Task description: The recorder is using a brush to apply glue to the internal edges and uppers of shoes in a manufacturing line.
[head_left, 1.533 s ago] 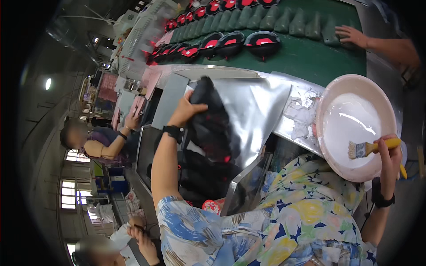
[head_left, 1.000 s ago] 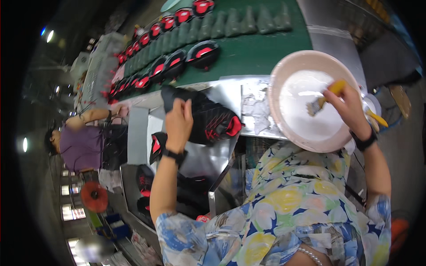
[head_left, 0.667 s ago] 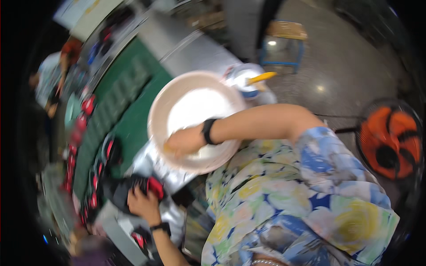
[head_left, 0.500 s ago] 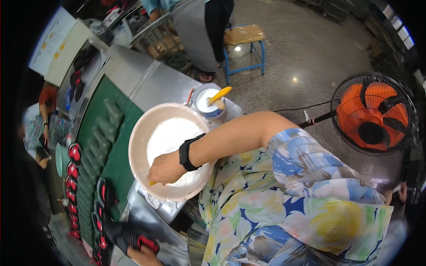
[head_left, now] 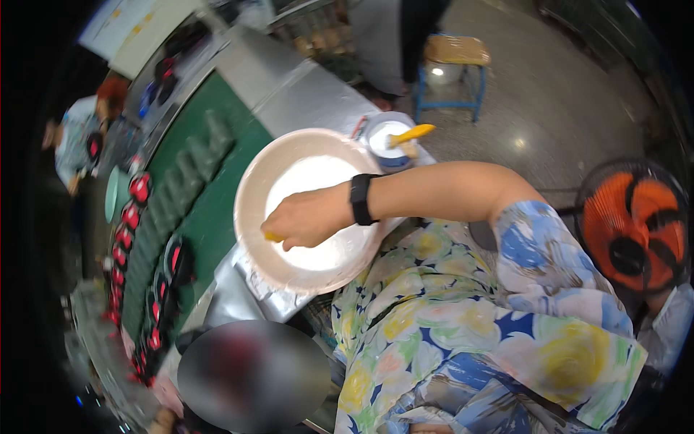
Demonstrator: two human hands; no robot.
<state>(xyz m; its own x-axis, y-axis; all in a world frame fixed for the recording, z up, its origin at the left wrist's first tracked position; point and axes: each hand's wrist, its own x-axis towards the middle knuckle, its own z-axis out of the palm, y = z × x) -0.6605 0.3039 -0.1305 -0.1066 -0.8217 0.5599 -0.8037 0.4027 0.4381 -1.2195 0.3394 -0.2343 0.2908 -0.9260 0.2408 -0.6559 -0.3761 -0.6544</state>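
My right hand (head_left: 307, 219), with a black watch on its wrist, is closed over the white liquid (head_left: 318, 177) in a wide pale pink basin (head_left: 253, 195). A small yellow thing (head_left: 273, 236) pokes out of its fingers; the hand hides the rest, so its kind does not show. Behind the basin is a cup (head_left: 396, 160) of white liquid, holding a yellow-handled brush (head_left: 412, 134). At lower left, a blurred oval with dark and red smears (head_left: 242, 358) covers where my left hand held a black-and-red shoe earlier. Neither its fingers nor their hold can be made out now.
On the green belt (head_left: 249, 137) left of the basin stand rows of grey-green foot-shaped forms (head_left: 210, 148), red-and-black pieces (head_left: 139, 189) and dark shoes (head_left: 173, 260). A fan (head_left: 629, 224) stands right, a stool (head_left: 455, 50) behind. People (head_left: 379, 43) are at the back and far left.
My view has shifted, so the basin sits higher and further right. My right hand stays over the liquid with the yellow thing. The shoe and my left hand, clear before, are now blurred out.
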